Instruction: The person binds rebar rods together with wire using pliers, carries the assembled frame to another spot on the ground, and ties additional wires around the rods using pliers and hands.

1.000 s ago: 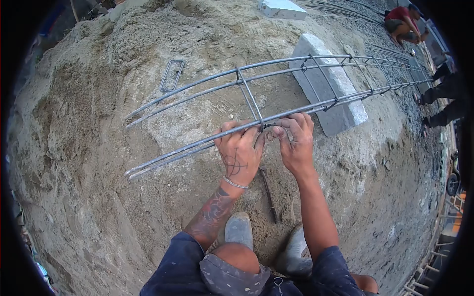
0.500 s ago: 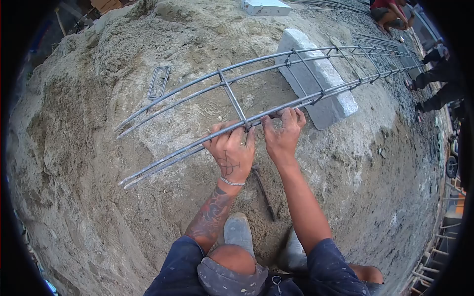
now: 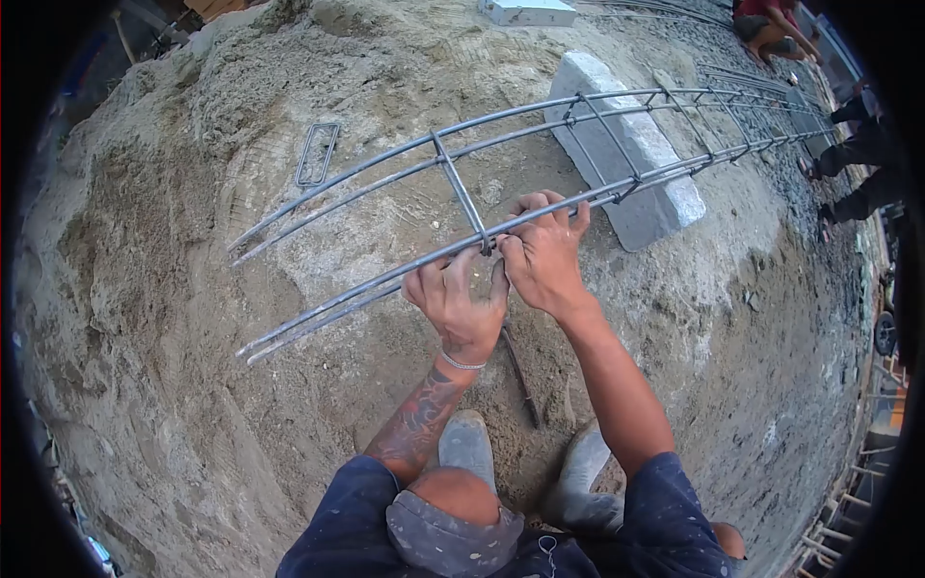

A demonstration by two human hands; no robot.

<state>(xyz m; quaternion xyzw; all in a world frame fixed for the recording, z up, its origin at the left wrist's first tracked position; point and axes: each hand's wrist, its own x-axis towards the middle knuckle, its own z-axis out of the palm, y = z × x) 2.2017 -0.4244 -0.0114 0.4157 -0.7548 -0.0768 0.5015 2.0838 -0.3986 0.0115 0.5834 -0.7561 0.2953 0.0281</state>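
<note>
A long rebar cage (image 3: 356, 281) of steel bars runs from the lower left to the upper right. A rectangular stirrup (image 3: 461, 195) crosses its bars just beyond my hands. My left hand (image 3: 457, 297) is closed on the near bars, its thumb beside the stirrup's lower corner. Right of that corner, my right hand (image 3: 545, 254) has its fingers bent over the near bar. Its thumb and forefinger are pinched close to the joint; whether they hold a wire is too small to tell. On the sand below my hands lies a thin dark tool (image 3: 520, 380), its upper end partly hidden.
A pale concrete block (image 3: 631, 144) sits beneath the cage, and another pale block (image 3: 527, 12) lies farther back. A loose stirrup (image 3: 318, 154) rests on the sand at left. People (image 3: 860, 159) are at the far right. My boots (image 3: 466, 448) stand on the sand.
My right hand has shifted left along the bar, its thumb and forefinger now by the stirrup corner. My left hand has rolled slightly and stays on the near bars.
</note>
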